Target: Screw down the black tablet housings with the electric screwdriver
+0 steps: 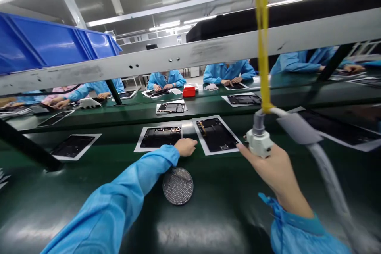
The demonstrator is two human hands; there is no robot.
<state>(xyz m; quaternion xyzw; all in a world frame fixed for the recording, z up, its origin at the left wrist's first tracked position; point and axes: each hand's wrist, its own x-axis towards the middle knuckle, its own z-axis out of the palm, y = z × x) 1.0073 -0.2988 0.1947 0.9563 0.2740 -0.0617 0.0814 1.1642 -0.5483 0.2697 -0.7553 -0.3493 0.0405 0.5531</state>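
Note:
My left hand [186,147] is closed at the gap between two black device panels, and what its fingers hold, if anything, is hidden. One panel [160,136] lies on a white sheet just behind that hand. To its right is the other panel [216,134], also on a white sheet. My right hand [272,164] reaches toward this sheet's right corner, its index finger at the edge. Above the hand a white tool head [258,143] hangs from a yellow band [263,47]; the hand's other fingers are mostly hidden. A round dotted tray [177,186] lies below my left forearm.
The green bench [208,206] carries further panels on white sheets at left and right. A pale rail [178,61] crosses above, with blue bins [53,43] at upper left. A hose [330,170] runs down the right side. Several people in blue sleeves work opposite.

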